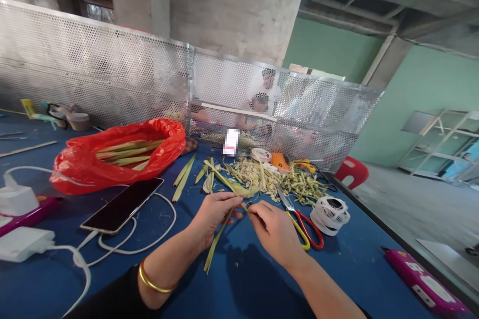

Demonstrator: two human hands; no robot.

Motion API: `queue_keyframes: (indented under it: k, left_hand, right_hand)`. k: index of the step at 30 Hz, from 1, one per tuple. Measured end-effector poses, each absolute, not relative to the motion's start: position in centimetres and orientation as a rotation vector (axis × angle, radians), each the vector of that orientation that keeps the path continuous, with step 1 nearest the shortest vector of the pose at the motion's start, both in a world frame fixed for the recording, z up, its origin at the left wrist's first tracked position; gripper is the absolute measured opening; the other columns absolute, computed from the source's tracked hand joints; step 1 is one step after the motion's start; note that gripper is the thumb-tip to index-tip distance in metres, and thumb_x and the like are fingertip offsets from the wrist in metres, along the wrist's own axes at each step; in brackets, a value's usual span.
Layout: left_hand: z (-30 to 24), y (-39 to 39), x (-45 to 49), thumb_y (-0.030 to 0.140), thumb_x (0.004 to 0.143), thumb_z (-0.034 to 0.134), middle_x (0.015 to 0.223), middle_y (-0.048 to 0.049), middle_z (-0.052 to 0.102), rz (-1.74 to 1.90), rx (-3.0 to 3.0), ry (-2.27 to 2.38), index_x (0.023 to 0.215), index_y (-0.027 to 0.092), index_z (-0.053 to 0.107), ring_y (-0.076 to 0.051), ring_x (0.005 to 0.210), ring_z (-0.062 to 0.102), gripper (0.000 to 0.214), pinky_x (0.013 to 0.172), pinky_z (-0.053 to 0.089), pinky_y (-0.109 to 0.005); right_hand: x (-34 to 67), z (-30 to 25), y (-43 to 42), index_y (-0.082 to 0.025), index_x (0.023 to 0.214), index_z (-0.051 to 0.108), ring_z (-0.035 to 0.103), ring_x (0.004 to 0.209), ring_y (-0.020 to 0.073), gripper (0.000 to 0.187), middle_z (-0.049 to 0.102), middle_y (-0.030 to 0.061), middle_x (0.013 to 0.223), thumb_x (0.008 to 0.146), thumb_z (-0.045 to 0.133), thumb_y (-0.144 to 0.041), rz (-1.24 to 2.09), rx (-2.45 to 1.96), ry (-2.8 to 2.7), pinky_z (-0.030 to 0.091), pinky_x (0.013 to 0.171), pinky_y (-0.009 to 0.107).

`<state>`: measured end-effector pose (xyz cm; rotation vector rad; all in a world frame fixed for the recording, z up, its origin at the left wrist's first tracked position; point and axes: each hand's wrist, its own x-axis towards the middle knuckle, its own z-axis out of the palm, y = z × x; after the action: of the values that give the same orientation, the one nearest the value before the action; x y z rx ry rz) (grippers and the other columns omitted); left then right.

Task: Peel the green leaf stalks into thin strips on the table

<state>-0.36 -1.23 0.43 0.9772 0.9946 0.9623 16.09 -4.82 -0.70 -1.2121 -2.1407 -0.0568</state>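
Note:
My left hand [216, 213] pinches pale green leaf strips [214, 251] between thumb and fingers; one end hangs down below the palm and others reach up and away. Close beside it, my right hand [276, 232] has its fingers closed on the same strips at their near end. A broad piece of leaf [245, 192] sticks out just above both hands. Scissors [295, 215] with red and yellow handles lie right of my right hand. Beyond the hands spreads a heap of leaf scraps [254, 172]. Several loose leaves [183, 179] rest to the left.
A red plastic bag [84, 169] holds long leaves. Nearer are a phone [123, 207] and white charging cables [164, 227]. A roll of white tape [330, 215] stands at right, a magenta power strip [424, 281] beyond it. A perforated metal screen [149, 75] borders the table; people are behind it.

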Motion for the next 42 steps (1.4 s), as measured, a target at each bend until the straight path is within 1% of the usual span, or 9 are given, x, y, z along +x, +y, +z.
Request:
queue_keyframes:
  k: [13, 19, 22, 25, 29, 33, 35, 39, 42]
  left_hand:
    - [0.0, -0.9, -0.6, 0.028, 0.071, 0.072, 0.092, -0.0067, 0.072, 0.906, 0.788, 0.831, 0.087, 0.015, 0.066, -0.009, 0.061, 0.063, 0.022, 0.05, 0.045, -0.016]
    - [-0.2, -0.9, -0.5, 0.021, 0.069, 0.072, 0.082, -0.0063, 0.072, 0.969, 0.821, 0.906, 0.084, 0.013, 0.066, -0.007, 0.054, 0.06, 0.019, 0.047, 0.042, -0.015]
    - [-0.2, -1.2, -0.3, 0.025, 0.066, 0.074, 0.079, -0.0069, 0.072, 0.913, 0.895, 0.906, 0.082, 0.012, 0.066, -0.008, 0.053, 0.06, 0.022, 0.046, 0.042, -0.016]
    - [-0.5, -1.9, 0.3, 0.034, 0.065, 0.075, 0.077, -0.0081, 0.072, 0.75, 1.007, 0.857, 0.078, 0.012, 0.067, -0.011, 0.053, 0.062, 0.027, 0.047, 0.044, -0.019]
    - [-1.2, -3.1, 1.5, 0.038, 0.065, 0.072, 0.071, -0.007, 0.071, 0.575, 1.164, 0.874, 0.071, 0.012, 0.066, -0.012, 0.05, 0.062, 0.027, 0.046, 0.044, -0.02]
    - [-1.8, -3.8, 2.4, 0.031, 0.063, 0.07, 0.062, -0.0049, 0.069, 0.4, 1.251, 0.951, 0.062, 0.013, 0.063, -0.012, 0.045, 0.06, 0.02, 0.043, 0.042, -0.02]
    - [-1.8, -3.7, 2.4, 0.033, 0.064, 0.069, 0.061, -0.0052, 0.069, 0.394, 1.227, 0.981, 0.06, 0.013, 0.061, -0.012, 0.043, 0.059, 0.022, 0.042, 0.041, -0.02]
    - [-1.1, -3.0, 1.8, 0.038, 0.064, 0.069, 0.063, -0.0059, 0.068, 0.587, 1.048, 1.009, 0.064, 0.012, 0.062, -0.011, 0.045, 0.058, 0.027, 0.042, 0.04, -0.021]
    - [-0.8, -2.4, 1.2, 0.04, 0.069, 0.066, 0.054, -0.0017, 0.062, 0.733, 0.895, 1.009, 0.066, 0.011, 0.064, -0.01, 0.045, 0.055, 0.029, 0.044, 0.04, -0.02]
  right_hand:
    - [16.5, -0.2, -4.8, -0.021, 0.078, 0.059, 0.055, 0.065, 0.0133, 0.016, 0.059, 0.0006, 0.072, 0.087, 0.047, -0.016, 0.051, -1.23, -2.128, 0.039, 0.058, 0.021]
    - [16.6, 0.0, -5.1, -0.02, 0.081, 0.061, 0.055, 0.063, 0.0133, 0.016, 0.06, 0.0014, 0.071, 0.089, 0.047, -0.021, 0.087, -1.146, -2.135, 0.04, 0.06, 0.022]
    - [17.0, 0.3, -5.2, -0.02, 0.091, 0.063, 0.058, 0.071, 0.0157, 0.016, 0.063, 0.005, 0.082, 0.089, 0.049, -0.026, -0.022, -1.134, -1.945, 0.043, 0.067, 0.025]
    - [17.4, 0.6, -4.9, -0.02, 0.087, 0.066, 0.057, 0.071, 0.0168, 0.017, 0.063, 0.0055, 0.081, 0.087, 0.053, -0.031, -0.048, -1.209, -1.816, 0.044, 0.07, 0.028]
    - [17.1, 0.5, -4.4, -0.019, 0.075, 0.067, 0.055, 0.067, 0.0146, 0.016, 0.061, 0.0015, 0.074, 0.082, 0.058, -0.03, 0.41, -1.265, -1.866, 0.043, 0.065, 0.025]
    - [16.4, 0.4, -4.5, -0.018, 0.069, 0.059, 0.042, 0.051, 0.0097, 0.015, 0.045, -0.0056, 0.054, 0.079, 0.06, -0.029, 0.805, -1.263, -1.747, 0.035, 0.05, 0.022]
    - [16.5, 0.4, -4.9, -0.018, 0.072, 0.056, 0.039, 0.048, 0.0088, 0.016, 0.041, -0.0069, 0.052, 0.082, 0.057, -0.03, 0.723, -1.216, -1.668, 0.034, 0.048, 0.022]
    - [16.7, 0.3, -5.8, -0.019, 0.08, 0.056, 0.052, 0.06, 0.0112, 0.009, 0.06, 0.0, 0.071, 0.087, 0.051, -0.021, 0.216, -0.979, -1.851, 0.041, 0.06, 0.025]
    - [16.2, 0.0, -6.1, -0.019, 0.088, 0.058, 0.056, 0.071, 0.0147, 0.012, 0.063, 0.0028, 0.077, 0.085, 0.05, -0.011, -0.141, -0.801, -2.183, 0.041, 0.069, 0.029]
